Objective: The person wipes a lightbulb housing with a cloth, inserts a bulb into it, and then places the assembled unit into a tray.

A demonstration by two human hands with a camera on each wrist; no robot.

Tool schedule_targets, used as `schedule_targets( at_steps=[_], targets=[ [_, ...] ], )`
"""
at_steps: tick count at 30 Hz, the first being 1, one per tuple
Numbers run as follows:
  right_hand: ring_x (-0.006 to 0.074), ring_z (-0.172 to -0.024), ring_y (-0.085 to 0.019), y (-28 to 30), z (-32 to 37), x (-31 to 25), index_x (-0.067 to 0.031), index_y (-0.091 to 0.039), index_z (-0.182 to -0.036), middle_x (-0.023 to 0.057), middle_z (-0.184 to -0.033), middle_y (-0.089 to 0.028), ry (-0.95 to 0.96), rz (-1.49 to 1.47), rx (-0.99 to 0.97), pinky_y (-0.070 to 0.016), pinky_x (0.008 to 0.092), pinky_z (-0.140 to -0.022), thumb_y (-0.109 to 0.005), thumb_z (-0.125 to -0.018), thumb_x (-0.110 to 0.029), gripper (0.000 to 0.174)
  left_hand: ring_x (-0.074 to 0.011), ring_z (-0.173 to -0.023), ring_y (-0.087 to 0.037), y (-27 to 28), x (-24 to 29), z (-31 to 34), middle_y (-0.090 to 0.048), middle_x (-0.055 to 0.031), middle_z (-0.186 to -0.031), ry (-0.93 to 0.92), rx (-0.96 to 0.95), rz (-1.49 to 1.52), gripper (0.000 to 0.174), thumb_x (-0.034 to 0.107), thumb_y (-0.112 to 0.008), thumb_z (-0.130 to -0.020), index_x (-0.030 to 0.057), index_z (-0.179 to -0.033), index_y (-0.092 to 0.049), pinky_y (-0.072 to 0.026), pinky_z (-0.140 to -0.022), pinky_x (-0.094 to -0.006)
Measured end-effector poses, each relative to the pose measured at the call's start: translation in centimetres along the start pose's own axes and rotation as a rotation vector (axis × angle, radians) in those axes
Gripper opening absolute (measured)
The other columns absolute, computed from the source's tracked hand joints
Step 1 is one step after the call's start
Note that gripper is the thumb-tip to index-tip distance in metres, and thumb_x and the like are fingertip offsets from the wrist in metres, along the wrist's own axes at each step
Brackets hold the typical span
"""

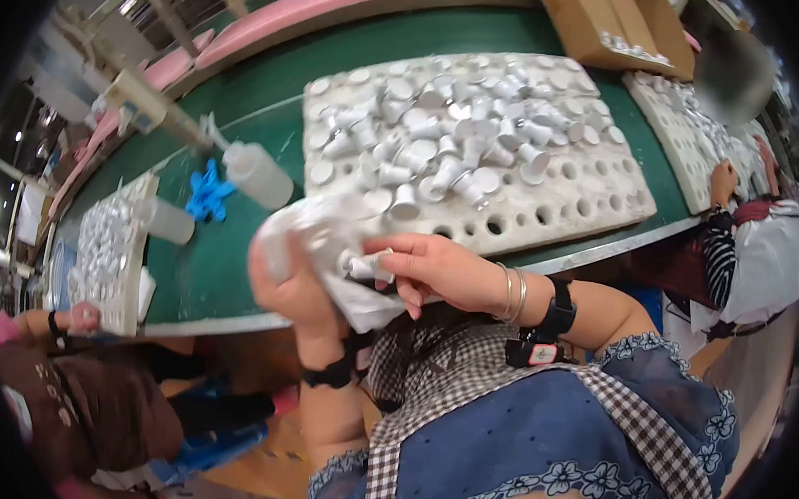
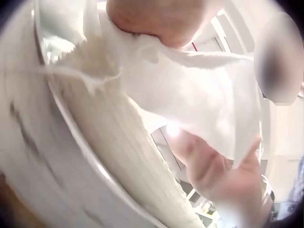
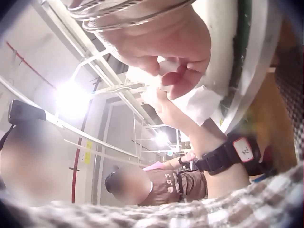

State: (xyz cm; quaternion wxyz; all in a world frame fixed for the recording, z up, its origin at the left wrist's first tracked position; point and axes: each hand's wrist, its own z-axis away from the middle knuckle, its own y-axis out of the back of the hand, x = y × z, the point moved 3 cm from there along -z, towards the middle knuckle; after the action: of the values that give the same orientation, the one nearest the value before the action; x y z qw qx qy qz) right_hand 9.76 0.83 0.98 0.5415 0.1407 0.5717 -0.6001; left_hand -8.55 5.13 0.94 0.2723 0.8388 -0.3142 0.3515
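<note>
In the head view my left hand (image 1: 294, 276) grips a crumpled white cloth (image 1: 365, 306) in front of the block's near left corner. My right hand (image 1: 439, 270) pinches a small white piece (image 1: 372, 264) against the cloth, its thumb and index finger on it. The left wrist view shows the cloth (image 2: 190, 90) stretched between the left hand (image 2: 156, 16) and the right hand (image 2: 218, 175). From the right wrist, the curled right fingers (image 3: 183, 78) partly hide the white piece. Many similar white pieces (image 1: 423, 151) lie heaped on a white block with holes (image 1: 592, 201).
Left of the block are a white squeeze bottle (image 1: 259, 174), a blue flower-shaped object (image 1: 209, 192) and a translucent container (image 1: 168, 220) on the green table (image 1: 222, 276). A cardboard box (image 1: 610, 26) stands at the back. People work at both sides.
</note>
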Motion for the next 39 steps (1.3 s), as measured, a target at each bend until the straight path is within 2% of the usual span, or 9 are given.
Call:
schedule_targets(
  at_steps=[3,5,8,13,16,18,22,29,39],
  targets=[
    [0.0084,-0.057,-0.06,3.7,4.6,-6.4,-0.0081,-0.046,-0.141,0.0047,-0.089,-0.062,0.095,0.169,0.107,-0.0518,0.0241,-0.058,-0.051,-0.101,-0.021,0.042,-0.0271,-0.099,-0.062,1.1,-5.4,-3.3,-0.063,-0.0186,-0.114,0.283,0.012,0.878,0.037,-0.005,-0.061,-0.084,-0.0045,-0.121,-0.056,-0.0514,-0.091,-0.0406],
    [0.0102,-0.056,-0.059,9.2,6.5,-10.6,-0.008,-0.055,-0.134,0.0023,-0.085,-0.062,0.278,0.334,0.377,-0.0496,0.0228,-0.055,-0.052,-0.1,-0.026,0.038,-0.0257,-0.107,-0.058,1.4,-5.5,-4.0,-0.058,-0.016,-0.125,0.054,-0.002,0.306,0.042,0.0,-0.057,-0.086,-0.0058,-0.127,-0.053,-0.0495,-0.095,-0.0392],
    [0.0137,-0.05,-0.056,19.8,9.6,-19.6,-0.0051,-0.059,-0.114,0.0055,-0.088,-0.059,0.679,0.33,0.86,-0.0488,0.0289,-0.048,-0.054,-0.097,-0.03,0.031,-0.0248,-0.109,-0.058,1.8,-6.3,-4.1,-0.055,-0.0159,-0.129,0.2,-0.029,0.422,0.043,0.004,-0.05,-0.091,-0.003,-0.133,-0.049,-0.0474,-0.098,-0.0364],
    [0.018,-0.076,-0.062,29.7,14.3,-31.0,-0.0037,-0.043,-0.136,0.0116,-0.115,-0.056,0.749,0.437,1.11,-0.0569,0.0317,-0.066,-0.058,-0.094,-0.032,0.052,-0.0249,-0.109,-0.059,2.9,-7.3,-4.0,-0.057,-0.0134,-0.127,0.024,-0.019,0.021,0.043,0.008,-0.052,-0.092,-0.0004,-0.134,-0.049,-0.0484,-0.096,-0.037],
    [0.0181,-0.078,-0.063,30.7,13.4,-29.9,-0.004,-0.045,-0.135,0.0123,-0.117,-0.058,0.747,0.439,1.098,-0.0566,0.0314,-0.067,-0.059,-0.093,-0.031,0.052,-0.0255,-0.106,-0.059,4.9,-8.0,-3.7,-0.059,-0.015,-0.122,-0.068,0.012,-0.171,0.046,0.01,-0.059,-0.091,-0.001,-0.134,-0.049,-0.0498,-0.091,-0.0363],
    [0.0173,-0.078,-0.063,29.4,12.1,-27.8,-0.0039,-0.051,-0.132,0.0118,-0.113,-0.061,0.74,0.466,1.061,-0.0562,0.0307,-0.066,-0.059,-0.093,-0.031,0.048,-0.0264,-0.104,-0.06,5.2,-6.6,-3.7,-0.059,-0.018,-0.119,0.15,0.022,0.123,0.046,0.016,-0.063,-0.092,-0.0028,-0.132,-0.049,-0.0505,-0.087,-0.0358],
    [0.0132,-0.069,-0.06,23.1,10.0,-18.9,-0.0041,-0.071,-0.098,0.0041,-0.079,-0.067,0.438,0.819,1.001,-0.0494,0.0274,-0.062,-0.061,-0.092,-0.023,0.022,-0.026,-0.098,-0.061,5.0,-4.8,-3.9,-0.056,-0.0206,-0.125,0.32,0.104,0.271,0.046,0.021,-0.056,-0.098,-0.006,-0.133,-0.043,-0.0504,-0.086,-0.0359],
    [0.022,-0.075,-0.059,17.0,10.4,-11.5,-0.0093,-0.07,-0.096,0.006,-0.08,-0.059,0.591,1.385,0.94,-0.0483,0.0338,-0.069,-0.07,-0.084,-0.028,0.023,-0.0254,-0.104,-0.057,3.2,-3.4,-2.5,-0.052,-0.0186,-0.126,0.312,-0.144,0.455,0.055,0.033,-0.059,-0.098,-0.0044,-0.134,-0.04,-0.0505,-0.088,-0.0382],
    [0.0303,-0.087,-0.062,17.8,6.9,-13.4,-0.0095,-0.07,-0.095,0.0122,-0.084,-0.062,0.46,1.774,1.092,-0.0505,0.0402,-0.074,-0.069,-0.084,-0.032,0.025,-0.0238,-0.118,-0.053,0.5,-0.5,0.2,-0.052,-0.0147,-0.131,0.161,-0.324,0.468,0.05,0.036,-0.04,-0.104,-0.0039,-0.133,-0.046,-0.0411,-0.102,-0.0358]
  ],
)
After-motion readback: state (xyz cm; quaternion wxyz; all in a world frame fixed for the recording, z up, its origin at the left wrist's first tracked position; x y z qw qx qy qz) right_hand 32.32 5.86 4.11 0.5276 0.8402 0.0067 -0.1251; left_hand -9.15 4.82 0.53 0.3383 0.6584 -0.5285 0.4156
